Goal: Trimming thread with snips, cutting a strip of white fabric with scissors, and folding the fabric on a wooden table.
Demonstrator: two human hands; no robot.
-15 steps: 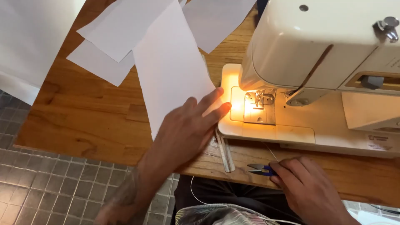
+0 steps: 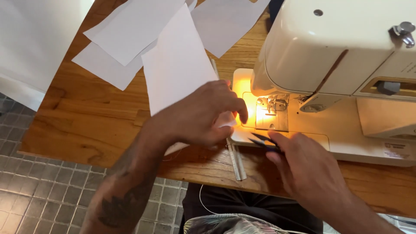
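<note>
Left hand (image 2: 203,115) lies palm down on a white paper sheet (image 2: 177,65), fingers curled, grip pinching the sheet's lower corner just beside the lit plate under the needle. The sheet runs from that corner up toward the far edge of the table (image 2: 82,117).

Right hand (image 2: 310,171) sits near the front edge of the table, grip pressed together around small blue thread snips (image 2: 263,142). The snips' tips point toward the left hand and lie over the front lip of the sewing machine (image 2: 346,56).

The sewing machine is cream, at the right end of the table, its lamp throwing orange light on the needle plate (image 2: 272,113). A small pale rectangular label (image 2: 395,150) sits on the machine's base near its front right corner; print too small to tell.

A metal ruler (image 2: 237,161) lies on the table between the two hands, partly under the left one, reaching toward the front edge.

More white sheets (image 2: 125,34) overlap at the far left part of the table. Grey tiled floor (image 2: 39,190) shows below the left edge.
</note>
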